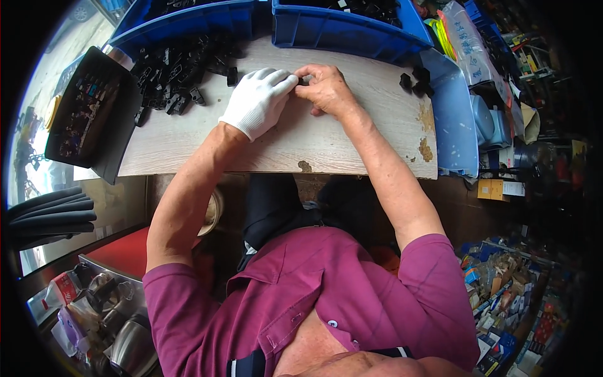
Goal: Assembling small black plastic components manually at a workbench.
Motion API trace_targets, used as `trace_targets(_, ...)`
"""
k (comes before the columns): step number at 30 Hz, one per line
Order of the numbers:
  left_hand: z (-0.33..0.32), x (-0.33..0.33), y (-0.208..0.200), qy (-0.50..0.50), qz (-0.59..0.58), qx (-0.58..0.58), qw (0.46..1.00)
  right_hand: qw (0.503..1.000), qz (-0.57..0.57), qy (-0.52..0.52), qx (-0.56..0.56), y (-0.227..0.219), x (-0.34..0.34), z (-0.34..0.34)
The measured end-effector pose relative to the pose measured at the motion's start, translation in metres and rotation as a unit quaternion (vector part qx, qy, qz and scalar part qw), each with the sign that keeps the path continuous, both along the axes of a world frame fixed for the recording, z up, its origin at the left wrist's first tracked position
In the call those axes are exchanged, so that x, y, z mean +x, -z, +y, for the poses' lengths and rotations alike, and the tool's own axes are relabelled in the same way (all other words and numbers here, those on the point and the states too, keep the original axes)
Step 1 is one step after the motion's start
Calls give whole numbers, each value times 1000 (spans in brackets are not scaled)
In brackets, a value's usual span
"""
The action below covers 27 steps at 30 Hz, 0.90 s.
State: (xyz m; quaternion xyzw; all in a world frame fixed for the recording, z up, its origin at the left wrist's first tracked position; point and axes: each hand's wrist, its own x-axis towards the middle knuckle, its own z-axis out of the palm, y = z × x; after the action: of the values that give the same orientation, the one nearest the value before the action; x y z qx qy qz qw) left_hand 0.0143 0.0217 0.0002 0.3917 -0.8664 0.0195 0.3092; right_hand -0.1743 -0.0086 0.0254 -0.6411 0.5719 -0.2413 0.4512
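My left hand (260, 99), in a white knit glove, and my bare right hand (326, 88) meet fingertip to fingertip over the wooden board (295, 144). Between the fingertips sits a small dark part (304, 80), mostly hidden by the fingers. Both hands pinch it. A heap of black plastic parts (179, 75) lies on the board just left of my gloved hand.
Two blue bins (339, 31) stand at the board's far edge. A black tray (91, 113) with small parts leans at the left. A few black parts (414, 80) lie at the right by a light blue lid (455, 119). Cluttered boxes fill the floor at the right.
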Motion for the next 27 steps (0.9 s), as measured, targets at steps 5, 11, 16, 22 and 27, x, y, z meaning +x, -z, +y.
trace_targets(5, 1, -1, -3, -37, 68, -20, 997, 998, -46, 35, 37, 2, -12, 0)
trace_targets(11, 3, 5, 8, -76, 47, -26, 996, 974, -68, 213, 27, 1, -73, -12)
trace_targets(16, -1, -4, 5, -92, 16, 13, 996, 881, -17, 472, -33, 11, -212, -58)
trace_targets(22, -4, -1, 8, -108, 5, 2, 994, 795, -78, 597, -79, 13, -246, -60)
trace_targets(27, -6, 0, 8, -109, -1, 3, 994, 834, -119, 531, -96, 17, -243, -47)
